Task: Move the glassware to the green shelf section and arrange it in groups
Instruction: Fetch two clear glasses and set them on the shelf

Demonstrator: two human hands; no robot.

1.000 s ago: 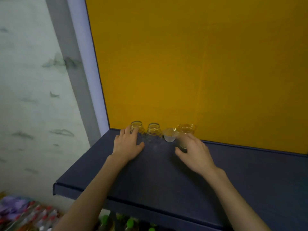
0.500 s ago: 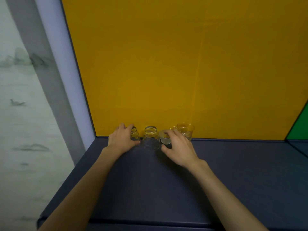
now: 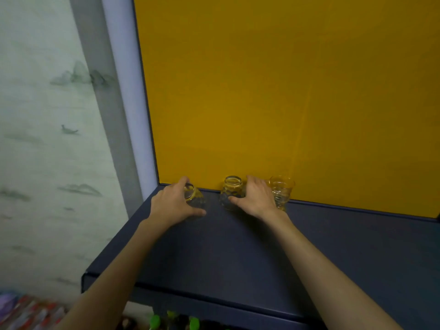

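Shelf: dark navy shelf board (image 3: 238, 253) with a mustard-yellow back panel (image 3: 285, 91) rising behind it.
Left jar: small clear textured glass jar (image 3: 195, 198) at the back left of the shelf, tilted, mouth leaning toward the panel.
Left hand: left hand (image 3: 171, 203) wraps the tilted jar, fingers over its far side, thumb stretched along the shelf in front.
Middle jar: round clear glass jar with a narrow neck (image 3: 232, 191), upright against the panel.
Right hand: right hand (image 3: 256, 198) curls between the middle jar and a ribbed clear glass tumbler (image 3: 282, 190); thumb touches the middle jar, and what the fingers hold is hidden.
Below: green bottle caps (image 3: 173, 321) under the shelf's front edge.
Left side: pale painted wall (image 3: 47, 139).
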